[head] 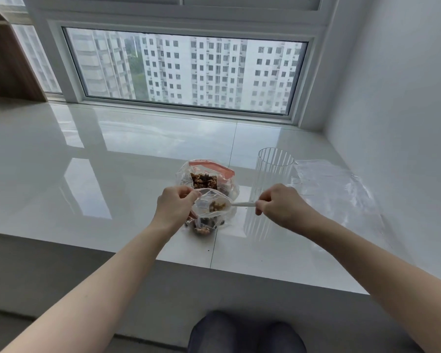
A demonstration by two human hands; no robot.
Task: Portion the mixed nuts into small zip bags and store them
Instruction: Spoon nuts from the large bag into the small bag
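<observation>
Two hands work at one small zip bag (211, 208): left hand (175, 206) pinches the bag's near-left rim to keep the mouth open, right hand (280, 203) pinches the handle end of a white spoon (236, 204). Spoon's long axis runs roughly level from the right hand leftward, bowl with mixed nuts (217, 206) already at the bag mouth, just right of the left hand's fingers. Next move likely a tip of the bowl into the bag. Bigger source bag (206, 178) sits just beyond both hands on the tabletop (112, 161). Both forearms are stretched forward, converging. Clear ribbed cylinder (271, 189) stands behind the right hand.
</observation>
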